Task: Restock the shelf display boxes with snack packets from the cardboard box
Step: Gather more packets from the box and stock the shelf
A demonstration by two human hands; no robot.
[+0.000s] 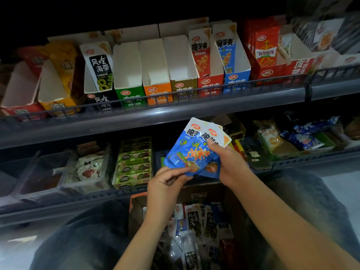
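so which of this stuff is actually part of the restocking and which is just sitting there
Part of the job:
blue packets, gripped by left hand and right hand
blue display box on the upper shelf
cardboard box of packets below

Just lying about:
green boxed snacks, lower shelf
clear bins, lower left

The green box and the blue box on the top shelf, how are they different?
The green box looks empty inside, only bare white card showing; the blue box has a blue packet standing in it. The green box sits further left, the blue box further right, with orange, brown and red boxes between them. Both sit behind the shelf rail and carry the same red oval logo.
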